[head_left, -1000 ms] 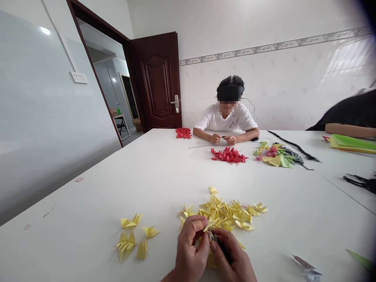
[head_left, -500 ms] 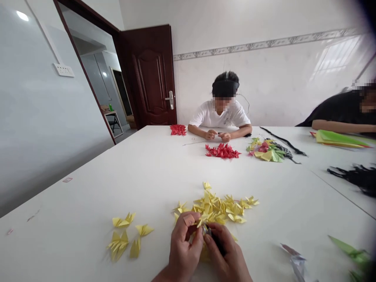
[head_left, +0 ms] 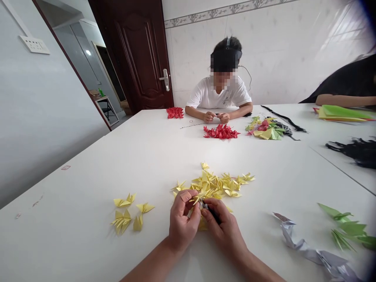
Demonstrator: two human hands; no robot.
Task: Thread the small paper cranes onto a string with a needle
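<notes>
My left hand [head_left: 181, 221] and my right hand [head_left: 224, 226] meet low in the middle of the head view, fingers pinched together on a small yellow folded paper piece [head_left: 197, 200] with something dark under my right fingers. My left thumb wears a plaster. Just beyond them lies a pile of yellow folded paper pieces [head_left: 216, 183] on the white table [head_left: 147, 156]. A smaller group of yellow pieces [head_left: 127, 213] lies to the left of my left hand.
A person in a white shirt [head_left: 221, 94] sits across, with red folded pieces [head_left: 220, 132] and a mixed coloured pile [head_left: 266, 130] before them. Another person's arm [head_left: 337, 100] rests far right by coloured sheets [head_left: 342, 112]. Green pieces [head_left: 346, 227] and silver paper [head_left: 311, 252] lie near right.
The view has tilted down, so everything sits higher in the picture and my forearms show. My hands keep pinching the same small yellow piece.
</notes>
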